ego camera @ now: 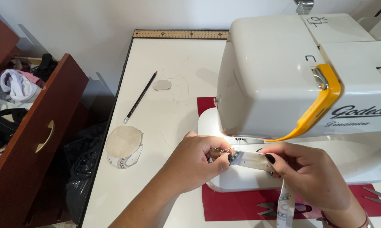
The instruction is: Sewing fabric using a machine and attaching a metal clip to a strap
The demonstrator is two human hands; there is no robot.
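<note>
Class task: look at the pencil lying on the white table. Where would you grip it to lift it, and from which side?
Grip the pencil at mid-shaft, pinching across its thin width from above. It lies flat and slanted on the white table, with bare surface on both long sides, so fingers probably fit there; the ends would likely tip.

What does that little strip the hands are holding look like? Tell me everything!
The strip is a narrow, pale fabric band with small dark marks along it. It lies flat on the white sewing machine bed, under the needle area. The left hand pinches one end, the right hand presses the other. Its tail hangs down over the red mat.
</note>
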